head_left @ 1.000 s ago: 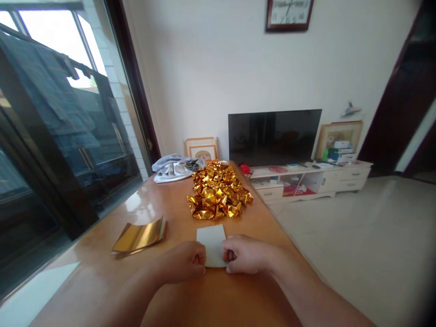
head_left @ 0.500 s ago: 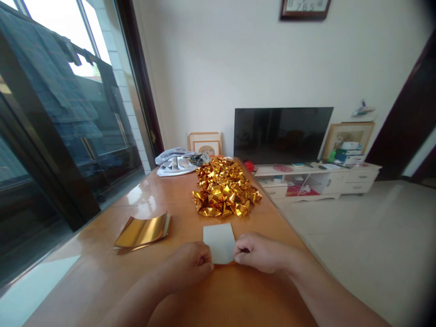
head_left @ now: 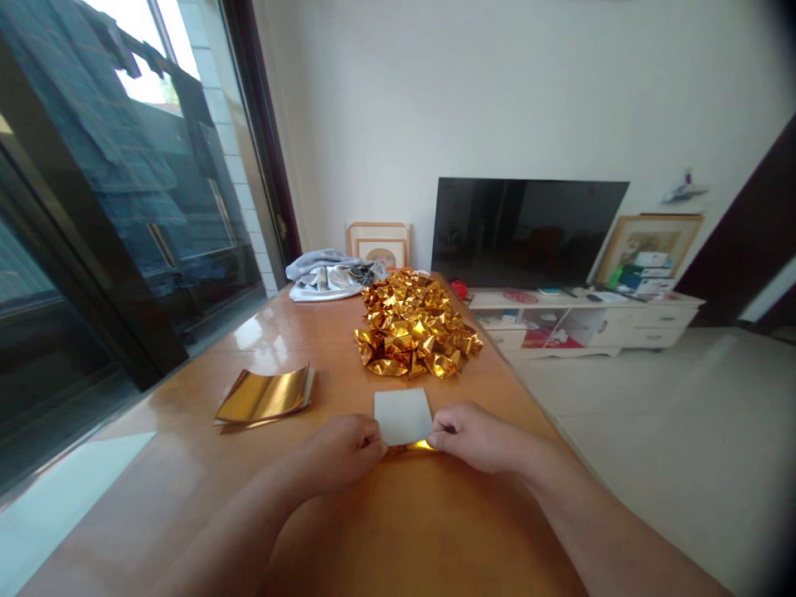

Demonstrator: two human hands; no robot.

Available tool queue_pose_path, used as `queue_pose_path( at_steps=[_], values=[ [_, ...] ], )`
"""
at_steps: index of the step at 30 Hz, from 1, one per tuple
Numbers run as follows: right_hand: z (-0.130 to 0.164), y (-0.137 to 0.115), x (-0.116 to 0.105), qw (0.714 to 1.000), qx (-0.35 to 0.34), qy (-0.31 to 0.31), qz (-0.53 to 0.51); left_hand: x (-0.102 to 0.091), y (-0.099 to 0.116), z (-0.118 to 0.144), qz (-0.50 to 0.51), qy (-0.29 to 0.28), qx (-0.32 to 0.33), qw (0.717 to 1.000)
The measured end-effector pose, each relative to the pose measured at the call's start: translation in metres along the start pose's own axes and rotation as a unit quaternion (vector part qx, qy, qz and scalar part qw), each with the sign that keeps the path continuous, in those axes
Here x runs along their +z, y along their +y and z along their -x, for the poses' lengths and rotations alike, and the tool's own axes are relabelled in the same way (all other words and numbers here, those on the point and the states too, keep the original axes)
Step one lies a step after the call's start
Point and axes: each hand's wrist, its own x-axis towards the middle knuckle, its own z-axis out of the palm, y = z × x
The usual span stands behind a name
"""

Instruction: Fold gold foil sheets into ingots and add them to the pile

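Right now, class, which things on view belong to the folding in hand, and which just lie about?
In use: left hand and right hand pinching the near edge of the white-backed gold sheet; stack of gold sheets; pile of folded gold pieces.

Lying about: grey cloth; television; picture frame.

You face a white wall (head_left: 373,108), dark television (head_left: 526,232) on a low white cabinet (head_left: 622,323), daylit window (head_left: 137,50) left.

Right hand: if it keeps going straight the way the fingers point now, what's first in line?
The right hand points left along the near edge of the paper sheet, whose gold fold it pinches. First in line is the left hand, gripping the same edge. Depth looks level, so contact seems likely.
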Motion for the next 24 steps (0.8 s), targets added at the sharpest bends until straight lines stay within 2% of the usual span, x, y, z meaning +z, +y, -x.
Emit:
queue_pose_path(
  at_steps=[12, 16, 24],
  values=[
    [-0.0001, -0.001, 0.0017, 0.999, 0.005, 0.019, 0.034, 0.0006, -0.003, -0.0026, 0.003, -0.012, -0.007, 1.0],
    [0.0004, -0.0018, 0.002, 0.998, -0.003, 0.035, 0.049, 0.002, -0.003, -0.0037, -0.006, 0.001, -0.008, 1.0],
    [0.0005, -0.0031, 0.0022, 0.999, 0.012, 0.021, 0.046, -0.0004, 0.0027, -0.0002, -0.018, 0.01, -0.026, 0.999]
  ],
)
